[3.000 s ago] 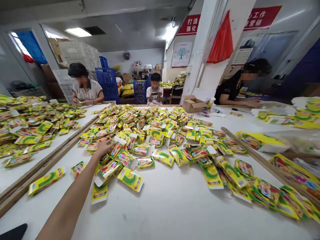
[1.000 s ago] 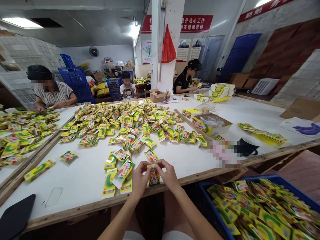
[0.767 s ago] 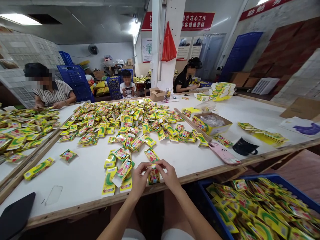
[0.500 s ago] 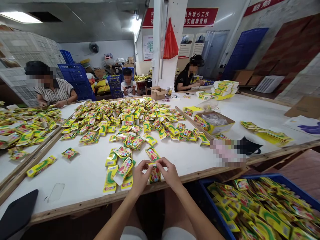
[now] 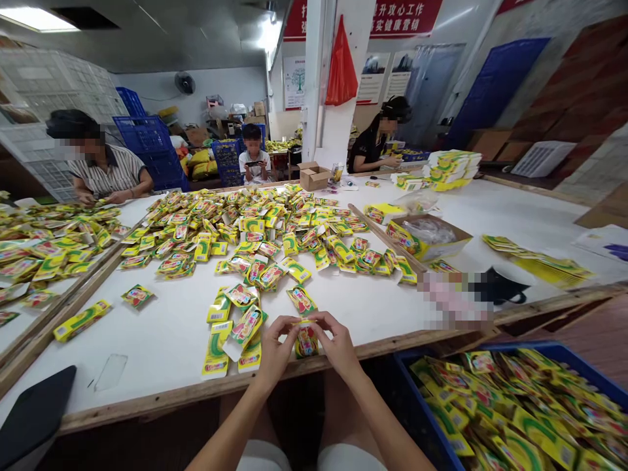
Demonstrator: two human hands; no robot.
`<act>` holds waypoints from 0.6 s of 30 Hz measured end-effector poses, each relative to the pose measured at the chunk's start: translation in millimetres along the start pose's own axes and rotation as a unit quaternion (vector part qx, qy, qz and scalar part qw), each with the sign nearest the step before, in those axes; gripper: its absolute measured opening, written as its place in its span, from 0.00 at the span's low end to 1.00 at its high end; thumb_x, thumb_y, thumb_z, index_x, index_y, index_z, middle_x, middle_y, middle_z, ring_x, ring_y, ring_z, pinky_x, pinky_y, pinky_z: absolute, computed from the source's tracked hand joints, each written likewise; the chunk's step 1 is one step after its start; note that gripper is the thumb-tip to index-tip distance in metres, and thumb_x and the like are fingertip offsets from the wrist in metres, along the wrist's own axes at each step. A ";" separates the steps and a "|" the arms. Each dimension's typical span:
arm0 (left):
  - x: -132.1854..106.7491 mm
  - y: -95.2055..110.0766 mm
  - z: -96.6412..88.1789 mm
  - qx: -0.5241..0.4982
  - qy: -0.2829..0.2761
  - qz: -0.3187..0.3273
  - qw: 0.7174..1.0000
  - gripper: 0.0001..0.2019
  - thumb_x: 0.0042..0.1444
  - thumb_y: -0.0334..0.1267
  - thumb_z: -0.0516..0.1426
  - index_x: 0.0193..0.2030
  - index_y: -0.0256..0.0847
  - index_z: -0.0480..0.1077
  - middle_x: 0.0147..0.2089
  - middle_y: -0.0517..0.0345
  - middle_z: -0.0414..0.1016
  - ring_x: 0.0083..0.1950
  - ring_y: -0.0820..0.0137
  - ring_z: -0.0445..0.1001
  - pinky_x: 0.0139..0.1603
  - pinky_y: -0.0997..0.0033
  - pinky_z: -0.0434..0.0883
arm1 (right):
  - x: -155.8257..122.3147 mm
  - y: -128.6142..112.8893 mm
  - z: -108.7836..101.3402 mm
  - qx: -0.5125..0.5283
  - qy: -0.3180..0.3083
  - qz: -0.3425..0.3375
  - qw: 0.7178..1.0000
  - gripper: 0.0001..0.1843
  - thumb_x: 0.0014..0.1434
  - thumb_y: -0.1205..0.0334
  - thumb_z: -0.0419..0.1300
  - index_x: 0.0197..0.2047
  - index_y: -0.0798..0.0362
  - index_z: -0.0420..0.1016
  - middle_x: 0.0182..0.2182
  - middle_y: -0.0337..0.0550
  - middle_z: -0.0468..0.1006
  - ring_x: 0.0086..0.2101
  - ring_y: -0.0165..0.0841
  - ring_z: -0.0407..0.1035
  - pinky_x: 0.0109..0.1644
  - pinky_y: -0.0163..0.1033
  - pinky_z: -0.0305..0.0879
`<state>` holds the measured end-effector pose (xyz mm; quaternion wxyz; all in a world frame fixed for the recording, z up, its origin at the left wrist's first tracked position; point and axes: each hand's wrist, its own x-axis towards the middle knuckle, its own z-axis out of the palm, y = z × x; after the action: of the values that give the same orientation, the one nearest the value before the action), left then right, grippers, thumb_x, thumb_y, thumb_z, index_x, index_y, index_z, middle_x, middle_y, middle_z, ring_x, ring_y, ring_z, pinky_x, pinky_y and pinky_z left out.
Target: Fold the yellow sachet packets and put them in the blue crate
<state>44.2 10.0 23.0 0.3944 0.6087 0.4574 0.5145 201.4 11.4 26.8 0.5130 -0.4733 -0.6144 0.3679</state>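
Both my hands meet over the near edge of the white table [image 5: 161, 340]. My left hand [image 5: 275, 350] and my right hand [image 5: 335, 343] each pinch the top of one small yellow carton [image 5: 307, 341], which hangs between them with its red and green print showing. A few flat cartons [image 5: 235, 330] lie just left of my hands. Beyond them a wide heap of the same yellow cartons [image 5: 245, 229] covers the middle of the table.
A blue crate [image 5: 515, 405] full of cartons stands at my lower right. An open cardboard box [image 5: 429, 239], a wooden strip [image 5: 387, 239] and a black item [image 5: 498, 286] lie on the right. Three people sit at the far side. A dark object [image 5: 34, 418] lies near left.
Three seconds ago my left arm reached into the heap. Since then both hands hold one carton at the table edge; over the last second they only shift slightly as the view tilts.
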 end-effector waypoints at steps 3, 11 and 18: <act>4.0 5.5 -0.1 0.031 0.008 -0.003 0.999 0.09 0.58 0.42 0.56 0.36 0.39 0.74 0.33 0.56 0.77 0.34 0.69 0.74 0.38 0.72 0.69 | 3.4 -2.3 -1.2 -0.016 -0.002 -0.003 1.000 0.09 0.61 0.57 0.55 0.38 0.51 0.74 0.34 0.43 0.78 0.35 0.35 0.73 0.41 0.38 0.69; 10.8 10.9 -0.5 0.066 0.007 -0.003 0.998 0.09 0.58 0.41 0.55 0.34 0.38 0.74 0.32 0.57 0.78 0.35 0.69 0.74 0.38 0.72 0.69 | 16.1 -15.3 -5.4 -0.099 -0.039 -0.014 0.994 0.10 0.61 0.58 0.54 0.34 0.52 0.74 0.30 0.41 0.78 0.32 0.34 0.71 0.39 0.37 0.67; 9.2 7.9 -3.6 0.062 0.000 0.014 0.998 0.09 0.60 0.40 0.55 0.36 0.39 0.74 0.34 0.56 0.77 0.36 0.69 0.75 0.38 0.71 0.70 | 18.5 -14.2 -6.2 -0.103 -0.049 -0.017 0.993 0.11 0.62 0.58 0.54 0.33 0.52 0.74 0.29 0.41 0.78 0.31 0.34 0.71 0.38 0.38 0.67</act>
<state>42.3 16.8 33.6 0.3492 0.6381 0.4798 0.4905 204.1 25.0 46.6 0.4370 -0.4944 -0.6814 0.3166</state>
